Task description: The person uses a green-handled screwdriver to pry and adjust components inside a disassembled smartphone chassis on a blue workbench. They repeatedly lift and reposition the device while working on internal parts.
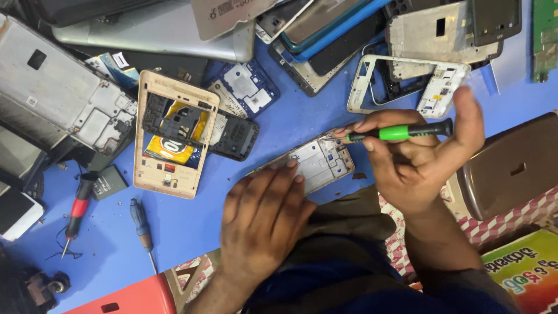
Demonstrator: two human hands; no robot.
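While a red-handled screwdriver (pixel 78 212) and a blue-handled one (pixel 141 224) lie near the blue table's (pixel 290 116) left front edge, the left hand (pixel 261 218), fingers together, presses flat on a silver phone frame (pixel 317 163) at the middle; the right hand (pixel 418 154) pinches a green-banded screwdriver (pixel 401 132), tip on the frame's far corner.
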